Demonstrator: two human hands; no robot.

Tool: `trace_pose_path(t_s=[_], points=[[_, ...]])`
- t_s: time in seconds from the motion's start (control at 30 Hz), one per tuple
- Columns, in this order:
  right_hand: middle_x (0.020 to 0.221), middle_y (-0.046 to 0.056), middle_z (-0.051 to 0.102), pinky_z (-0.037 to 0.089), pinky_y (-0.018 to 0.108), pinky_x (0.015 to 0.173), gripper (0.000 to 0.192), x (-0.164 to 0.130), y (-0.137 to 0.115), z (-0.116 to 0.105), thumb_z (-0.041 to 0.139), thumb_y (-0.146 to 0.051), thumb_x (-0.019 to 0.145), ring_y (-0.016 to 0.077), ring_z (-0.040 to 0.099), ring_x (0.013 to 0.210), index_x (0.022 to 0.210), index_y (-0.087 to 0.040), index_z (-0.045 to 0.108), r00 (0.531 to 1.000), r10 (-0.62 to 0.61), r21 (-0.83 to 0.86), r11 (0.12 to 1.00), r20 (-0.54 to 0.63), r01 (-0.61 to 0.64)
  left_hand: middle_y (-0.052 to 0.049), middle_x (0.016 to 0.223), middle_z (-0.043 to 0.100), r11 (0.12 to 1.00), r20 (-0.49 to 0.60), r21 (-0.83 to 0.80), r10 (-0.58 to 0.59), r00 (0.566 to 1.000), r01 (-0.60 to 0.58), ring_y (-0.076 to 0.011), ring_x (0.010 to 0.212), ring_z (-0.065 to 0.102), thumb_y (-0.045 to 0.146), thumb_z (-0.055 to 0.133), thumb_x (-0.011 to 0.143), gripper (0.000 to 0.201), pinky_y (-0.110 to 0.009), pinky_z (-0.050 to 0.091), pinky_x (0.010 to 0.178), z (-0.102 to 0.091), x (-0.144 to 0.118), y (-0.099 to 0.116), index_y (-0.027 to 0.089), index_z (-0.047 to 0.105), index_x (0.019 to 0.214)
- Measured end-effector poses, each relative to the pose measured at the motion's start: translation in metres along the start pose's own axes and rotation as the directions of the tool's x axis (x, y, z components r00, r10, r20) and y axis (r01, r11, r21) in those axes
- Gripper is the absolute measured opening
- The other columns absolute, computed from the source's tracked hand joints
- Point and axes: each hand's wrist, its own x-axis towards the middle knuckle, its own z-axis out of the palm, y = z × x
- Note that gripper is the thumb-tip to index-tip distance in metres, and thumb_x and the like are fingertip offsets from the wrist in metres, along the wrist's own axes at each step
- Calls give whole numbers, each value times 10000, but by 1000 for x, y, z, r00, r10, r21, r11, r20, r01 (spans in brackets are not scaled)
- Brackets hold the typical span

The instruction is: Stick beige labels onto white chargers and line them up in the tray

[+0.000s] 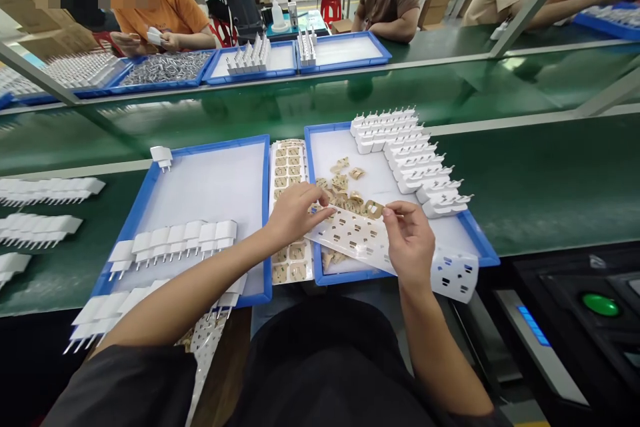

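Note:
My right hand [413, 240] pinches a small tan adhesive sticker [373, 209] with cut-outs between thumb and forefinger. My left hand [297, 213] has its thumb and fingers closed at the upper left edge of a white perforated backing strip [353, 232]. The strip runs under my right hand, and its far end sticks out past the wrist over the tray's front edge. Loose tan stickers [340, 183] lie in a heap in the right blue-rimmed tray [395, 271], just beyond the strip. Rows of white plug adapters [410, 160] stand along that tray's right side.
A left blue tray [215, 180] holds more white plug adapters [185, 238]. Between the trays lies a sheet of tan stickers [287, 167]. A green conveyor [240, 113] runs behind, with co-workers and their trays [345, 50] across it. A machine with a green button [600, 305] stands at right.

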Motion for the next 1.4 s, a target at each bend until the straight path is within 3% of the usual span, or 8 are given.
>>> trace_pose_path(t_s=[0.1,0.2,0.43,0.6,0.8,0.97,1.2,1.4], points=[[911,16,686,534,318,806,95,-1,4,-5,653,-322,948,171,656,860,962,-233,682,1000,4,-15,1000,7,-4,-21,789,719,989,-18,73,131,991,-130,-196,794,660,346,635,966,197,-328,427,760,7,0,1,205,637,828],[917,21,690,536,326,803,108,-3,5,-7,645,-330,951,173,657,849,964,-231,684,1000,13,-27,1000,13,-12,-24,817,748,986,3,73,152,988,-152,-200,809,682,314,625,974,149,-331,436,766,12,-1,0,208,674,880],[929,24,691,538,335,821,107,-4,11,-9,640,-328,953,178,658,868,975,-231,678,999,20,-19,1000,26,-20,-21,929,783,999,81,-2,-33,996,33,-211,862,694,250,655,933,92,-353,488,853,16,12,-7,224,743,942],[924,28,690,541,331,812,113,-5,12,-10,631,-333,956,182,655,873,971,-229,676,999,21,-18,1000,35,-21,-28,949,774,984,246,-3,-173,954,179,-235,942,667,254,606,928,159,-367,508,855,28,32,-8,237,761,958],[927,33,693,542,333,803,111,-4,12,-14,634,-328,950,182,655,861,969,-226,675,1000,19,-34,999,18,-19,-62,1105,715,988,324,76,-150,934,132,-314,1163,544,342,620,898,168,-494,418,990,48,51,-6,232,746,905],[925,37,693,543,335,799,121,-5,14,-17,620,-332,958,185,653,862,975,-224,673,1000,11,-51,999,20,-10,-99,1155,662,986,329,161,-94,940,42,-336,1195,484,335,650,871,168,-522,377,998,61,56,-12,210,743,935],[919,34,692,531,342,799,136,-7,15,-19,609,-348,965,192,651,862,959,-225,666,999,9,-60,998,35,-7,-140,1139,654,963,296,258,-6,955,-74,-340,1195,461,225,538,936,221,-544,344,999,70,60,-10,187,751,889],[922,36,693,532,344,805,139,-7,15,-22,609,-351,963,194,651,865,964,-224,668,1000,17,-62,998,24,-16,-147,1141,649,961,215,273,-31,976,-30,-354,1194,481,152,620,860,140,-520,363,967,69,70,-4,188,704,966]])
